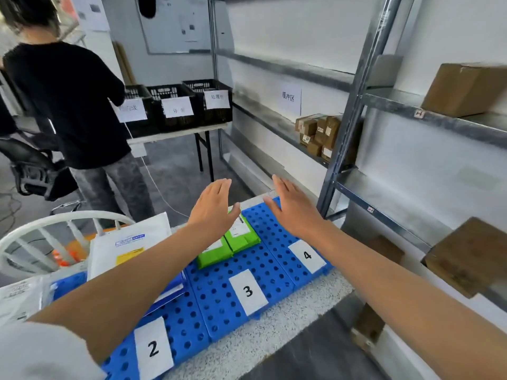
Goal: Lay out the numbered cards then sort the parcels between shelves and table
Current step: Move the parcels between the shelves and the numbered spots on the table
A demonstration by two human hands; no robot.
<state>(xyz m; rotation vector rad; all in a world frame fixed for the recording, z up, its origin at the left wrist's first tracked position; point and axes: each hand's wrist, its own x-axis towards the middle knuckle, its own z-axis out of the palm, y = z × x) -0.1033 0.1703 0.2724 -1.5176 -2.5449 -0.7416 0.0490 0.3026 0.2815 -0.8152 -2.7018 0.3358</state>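
Head-camera view: three numbered cards are counted on the blue perforated mats (219, 297), card 2 (153, 349), card 3 (248, 292) and card 4 (307, 255), all lying nearer the camera than the fingertips; any lower-numbered card is hidden by the left forearm. Two green parcels (229, 242) are seen side by side on the mat above card 3, just below the left fingers (219, 187), and are partly covered by the left hand (212, 212). One white mailer (131, 245) is laid to the left of that hand, and a further pale packet (19, 294) is cut off at the frame's left edge. Both hands are held flat and empty, fingers straight and close together, nothing being grasped; the right hand (293, 209) is raised over the far end of the mat carrying card 4. Beyond and right of the right fingers (282, 185), a cluster of small brown boxes (319, 135) is stacked on the metal shelving (354, 100); their number cannot be made out. Two larger brown boxes are counted further right, one upper (463, 89) and one lower (466, 256). Three black crates (178, 106) carry paper labels whose writing is blurred. A person in black (68, 105) is stood beside them.
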